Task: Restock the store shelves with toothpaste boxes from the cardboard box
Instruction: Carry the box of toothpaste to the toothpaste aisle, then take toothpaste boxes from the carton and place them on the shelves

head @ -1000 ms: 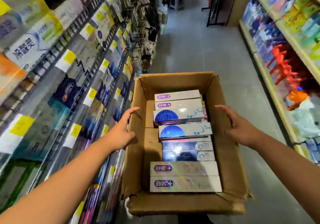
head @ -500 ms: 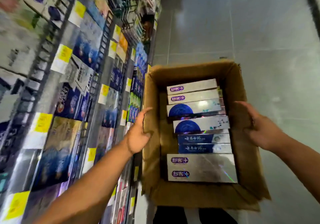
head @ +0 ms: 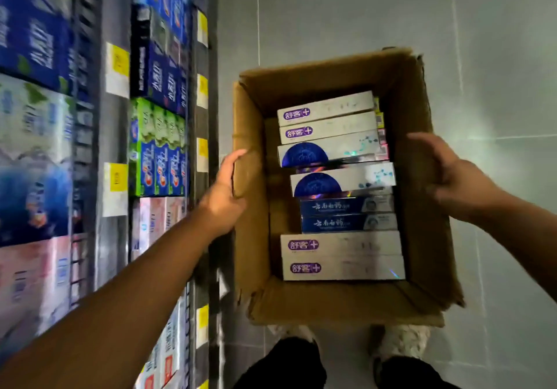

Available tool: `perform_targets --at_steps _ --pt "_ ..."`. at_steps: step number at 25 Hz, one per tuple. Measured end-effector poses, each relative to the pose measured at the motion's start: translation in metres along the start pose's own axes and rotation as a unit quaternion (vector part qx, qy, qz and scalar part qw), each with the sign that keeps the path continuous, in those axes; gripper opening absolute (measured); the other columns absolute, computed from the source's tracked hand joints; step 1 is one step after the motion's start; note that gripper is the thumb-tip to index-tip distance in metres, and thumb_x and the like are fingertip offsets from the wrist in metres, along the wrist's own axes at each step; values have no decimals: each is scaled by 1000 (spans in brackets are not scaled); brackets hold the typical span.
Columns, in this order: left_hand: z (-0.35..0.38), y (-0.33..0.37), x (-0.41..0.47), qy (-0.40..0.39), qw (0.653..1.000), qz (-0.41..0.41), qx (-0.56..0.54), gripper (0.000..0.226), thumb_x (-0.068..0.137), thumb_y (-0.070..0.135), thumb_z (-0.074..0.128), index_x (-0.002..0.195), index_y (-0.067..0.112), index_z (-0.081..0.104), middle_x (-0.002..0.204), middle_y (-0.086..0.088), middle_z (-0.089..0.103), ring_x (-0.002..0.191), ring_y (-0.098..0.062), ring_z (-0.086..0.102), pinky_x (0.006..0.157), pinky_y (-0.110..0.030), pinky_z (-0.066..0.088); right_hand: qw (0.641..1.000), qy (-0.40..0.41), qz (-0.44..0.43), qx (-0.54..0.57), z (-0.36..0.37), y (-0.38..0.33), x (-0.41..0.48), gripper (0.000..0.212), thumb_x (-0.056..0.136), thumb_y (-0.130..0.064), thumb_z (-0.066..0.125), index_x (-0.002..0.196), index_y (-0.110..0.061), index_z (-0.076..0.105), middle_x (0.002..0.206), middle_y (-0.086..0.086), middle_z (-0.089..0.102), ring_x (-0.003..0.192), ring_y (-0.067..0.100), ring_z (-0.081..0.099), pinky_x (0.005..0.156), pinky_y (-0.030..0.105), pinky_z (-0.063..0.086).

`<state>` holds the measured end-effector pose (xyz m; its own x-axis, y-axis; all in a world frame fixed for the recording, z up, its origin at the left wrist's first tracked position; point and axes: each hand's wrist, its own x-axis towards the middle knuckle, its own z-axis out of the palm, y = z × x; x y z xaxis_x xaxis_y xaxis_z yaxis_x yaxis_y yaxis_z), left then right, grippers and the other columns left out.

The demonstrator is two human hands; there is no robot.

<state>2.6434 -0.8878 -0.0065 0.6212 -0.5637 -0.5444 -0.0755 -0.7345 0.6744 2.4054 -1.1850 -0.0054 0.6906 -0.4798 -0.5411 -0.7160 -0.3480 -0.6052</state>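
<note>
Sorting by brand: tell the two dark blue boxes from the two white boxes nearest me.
The dark blue boxes carry white script; white boxes carry a purple logo. Blue ones look slimmer and start further right than white ones. Both lie flat in the cardboard box.

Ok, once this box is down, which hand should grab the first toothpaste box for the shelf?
Left, probably. The left hand grips the wall of the cardboard box nearest the shelves; the right hand holds the far wall, so it would have to cross over the toothpaste boxes.

Dark trousers (head: pixel 280 364), perhaps whitish shoes (head: pixel 404 340)
</note>
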Motion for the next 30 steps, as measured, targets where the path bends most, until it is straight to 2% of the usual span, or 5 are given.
perform_targets --at_steps 16,19,22,25,30 --pt "82 -105 88 2 997 -48 58 92 82 -9 58 137 52 17 113 -18 58 83 -38 66 62 -53 57 999 -11 -10 -49 109 78 91 86 79 4 57 142 -42 20 94 20 67 73 37 64 71 48 56" --pt "79 -90 82 27 986 -47 160 77 85 10 66 141 39 22 131 -14 48 85 -25 63 63 -32 57 993 41 10 -107 105 73 86 67 85 -18 60 142 -35 30 109 19 66 101 39 61 88 47 51" --pt "81 -60 72 134 938 82 308 53 87 26 64 135 25 43 134 -12 42 110 -27 53 76 -31 52 951 188 -115 -217 100 57 75 44 85 -33 52 128 -22 52 129 10 58 126 39 42 101 45 34" --pt "94 -46 89 81 935 141 316 48 88 27 62 134 23 47 132 -5 45 120 -23 47 88 -30 47 959 72 -151 -230 122 35 75 41 86 -28 59 126 -18 54 129 11 52 118 35 43 93 45 42" --pt "125 -59 149 1 927 33 374 62 85 16 61 140 21 34 135 -10 43 114 -32 52 90 -43 50 919 -42 -68 -386 156 34 118 58 83 -23 62 135 -18 37 140 14 35 121 37 40 88 43 46"
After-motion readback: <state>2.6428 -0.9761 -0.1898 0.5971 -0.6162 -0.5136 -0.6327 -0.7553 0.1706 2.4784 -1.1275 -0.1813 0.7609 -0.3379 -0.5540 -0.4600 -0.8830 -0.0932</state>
